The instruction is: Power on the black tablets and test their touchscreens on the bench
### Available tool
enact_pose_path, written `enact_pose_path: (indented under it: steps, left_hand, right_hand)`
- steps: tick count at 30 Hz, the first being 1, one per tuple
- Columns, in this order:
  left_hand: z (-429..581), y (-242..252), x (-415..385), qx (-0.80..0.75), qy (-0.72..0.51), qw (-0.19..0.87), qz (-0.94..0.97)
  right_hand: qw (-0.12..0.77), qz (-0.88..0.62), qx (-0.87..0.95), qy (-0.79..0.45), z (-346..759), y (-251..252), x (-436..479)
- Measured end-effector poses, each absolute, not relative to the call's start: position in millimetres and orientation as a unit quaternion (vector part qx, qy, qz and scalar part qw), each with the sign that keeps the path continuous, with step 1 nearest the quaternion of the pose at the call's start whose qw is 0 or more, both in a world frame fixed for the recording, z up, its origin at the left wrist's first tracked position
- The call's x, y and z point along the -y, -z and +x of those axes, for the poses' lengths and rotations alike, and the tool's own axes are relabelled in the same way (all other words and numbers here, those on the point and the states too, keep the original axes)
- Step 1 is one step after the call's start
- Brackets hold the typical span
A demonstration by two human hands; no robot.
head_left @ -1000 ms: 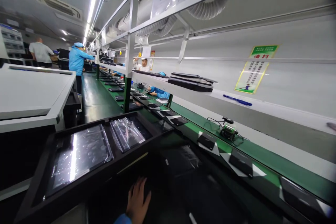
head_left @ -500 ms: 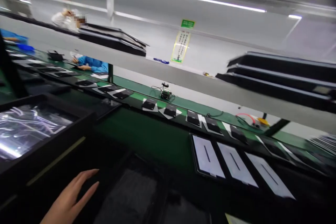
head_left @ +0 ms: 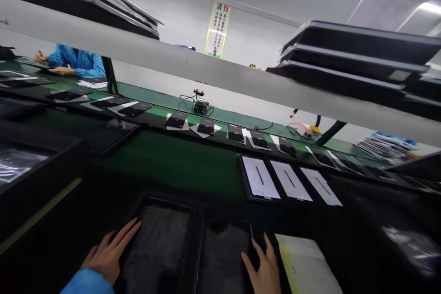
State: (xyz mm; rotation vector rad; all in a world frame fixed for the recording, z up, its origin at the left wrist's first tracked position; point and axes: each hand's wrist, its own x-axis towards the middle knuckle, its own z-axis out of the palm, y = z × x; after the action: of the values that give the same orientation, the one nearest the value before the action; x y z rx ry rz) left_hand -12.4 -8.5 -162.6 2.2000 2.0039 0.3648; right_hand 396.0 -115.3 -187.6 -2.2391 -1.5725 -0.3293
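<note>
Hands lie flat and open, nothing gripped: our left hand [head_left: 110,253] on the near left edge of a dark tray [head_left: 156,243], our right hand [head_left: 263,268] beside a second tray [head_left: 222,255]. We judge the work barely begun. Right of that grip lies a yellowish sheet [head_left: 303,264]; beyond, white-backed panels [head_left: 287,180] on the green counter [head_left: 179,161].

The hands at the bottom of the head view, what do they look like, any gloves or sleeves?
Both are bare, with no gloves, rings or watch in view. The left hand comes out of a bright blue sleeve that ends at the wrist. The right hand shows no sleeve within the frame.
</note>
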Motion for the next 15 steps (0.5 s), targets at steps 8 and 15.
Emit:
enact_pose_path:
  steps: [8, 15]
  left_hand:
    - [37, 125, -26, -0.603, -0.212, 0.008, 0.769]
    - [127, 111, -32, -0.547, -0.215, 0.162, 0.793]
  right_hand:
    - [0.172, -0.817, 0.545, 0.080, 373, 169, 76]
    - [0.234, -0.769, 0.584, 0.118, 417, 190, 73]
